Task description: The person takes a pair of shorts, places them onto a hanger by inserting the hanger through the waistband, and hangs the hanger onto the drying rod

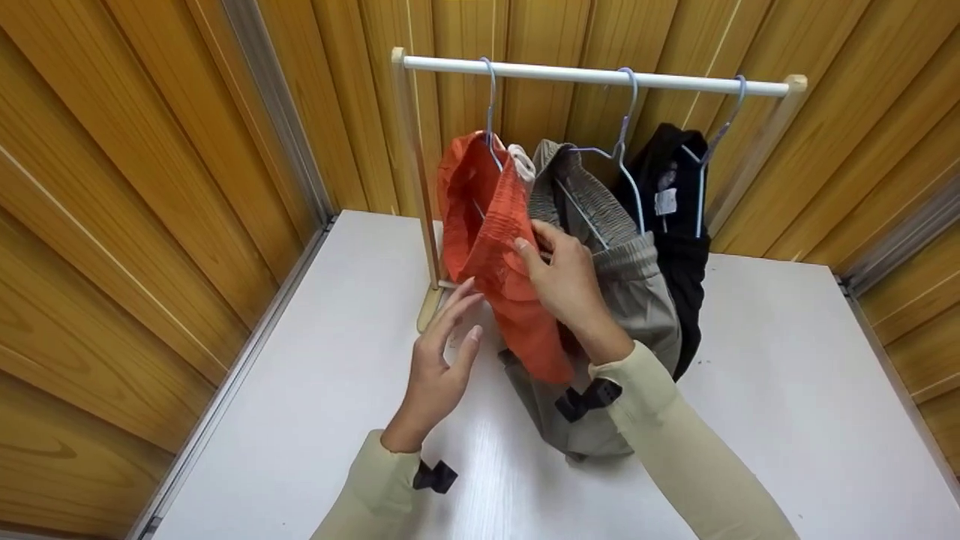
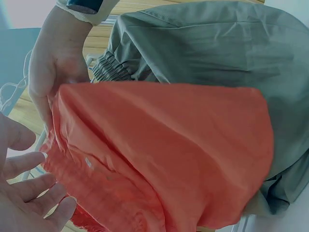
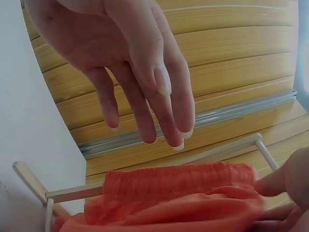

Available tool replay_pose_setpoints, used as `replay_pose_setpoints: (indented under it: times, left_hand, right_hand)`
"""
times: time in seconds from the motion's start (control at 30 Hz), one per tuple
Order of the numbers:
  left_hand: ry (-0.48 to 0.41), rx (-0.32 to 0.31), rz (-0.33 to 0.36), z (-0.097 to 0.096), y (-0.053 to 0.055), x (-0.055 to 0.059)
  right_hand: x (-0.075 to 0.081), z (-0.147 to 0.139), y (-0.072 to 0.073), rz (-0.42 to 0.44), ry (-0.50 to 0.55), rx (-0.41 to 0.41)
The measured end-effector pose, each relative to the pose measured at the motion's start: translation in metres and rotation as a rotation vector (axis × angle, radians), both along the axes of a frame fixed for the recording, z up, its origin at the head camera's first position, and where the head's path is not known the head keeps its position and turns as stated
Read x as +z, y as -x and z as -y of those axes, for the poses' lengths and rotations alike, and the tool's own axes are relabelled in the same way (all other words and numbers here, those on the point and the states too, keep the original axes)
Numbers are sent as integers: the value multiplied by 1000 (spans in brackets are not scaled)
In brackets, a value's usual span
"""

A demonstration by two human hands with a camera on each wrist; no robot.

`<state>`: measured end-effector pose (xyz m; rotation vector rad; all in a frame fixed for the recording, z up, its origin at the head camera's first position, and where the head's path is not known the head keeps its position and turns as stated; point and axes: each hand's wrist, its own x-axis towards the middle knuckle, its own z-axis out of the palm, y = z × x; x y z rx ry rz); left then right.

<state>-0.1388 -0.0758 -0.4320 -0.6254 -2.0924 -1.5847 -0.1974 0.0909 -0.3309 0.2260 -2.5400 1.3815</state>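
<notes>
Orange shorts (image 1: 496, 247) with a gathered elastic waistband hang from a hanger at the left of the rack. My right hand (image 1: 564, 274) pinches their waistband on the right side, thumb in front and fingers behind. At the lower left of the shorts, my left hand (image 1: 442, 360) is held up with fingers spread and slightly bent; its fingertips come close to the waistband, and contact is hard to tell. The left wrist view also shows the left hand (image 2: 29, 188) beside the waistband, holding nothing.
A small rack with a white rail (image 1: 555, 72) stands on the white table (image 1: 300, 360). Grey-green trousers (image 1: 637, 292) hang right behind the shorts, then a black garment (image 1: 686, 277). Wood-patterned walls (image 1: 135, 187) enclose the table at the back and sides.
</notes>
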Motion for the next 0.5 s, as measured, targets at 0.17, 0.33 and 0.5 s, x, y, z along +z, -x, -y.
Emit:
replay_pose_setpoints:
  times: [0.17,0.33,0.5]
  left_hand:
    - [35,31,-11,3,2,4]
    - [63,77,-24,10,5,11]
    - [139,117,-4,19,6,20]
  right_hand:
    - [4,-5,-10,63,-19,42]
    - [9,-15,-26,38,-86,21]
    - [15,-34,-48,17,-196,30]
